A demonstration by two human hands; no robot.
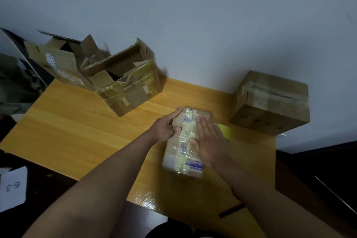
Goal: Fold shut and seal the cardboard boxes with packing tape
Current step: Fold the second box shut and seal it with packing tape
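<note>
A small closed cardboard box (183,152) lies in the middle of the wooden table (77,131), with shiny clear tape running along its top. My left hand (167,126) grips its left side, thumb on the top. Flat on the top's right half lies my right hand (209,141), fingers together, pressing on the tape. A yellowish tape roll (225,130) peeks out just behind my right hand. A taped, closed box (270,102) stands at the back right. Two boxes with open flaps (127,83) (61,60) stand at the back left.
A white wall runs behind the table. A dark pen-like object (231,210) lies near the table's front edge. A white card marked 6-3 (12,187) lies on the dark surface at the lower left.
</note>
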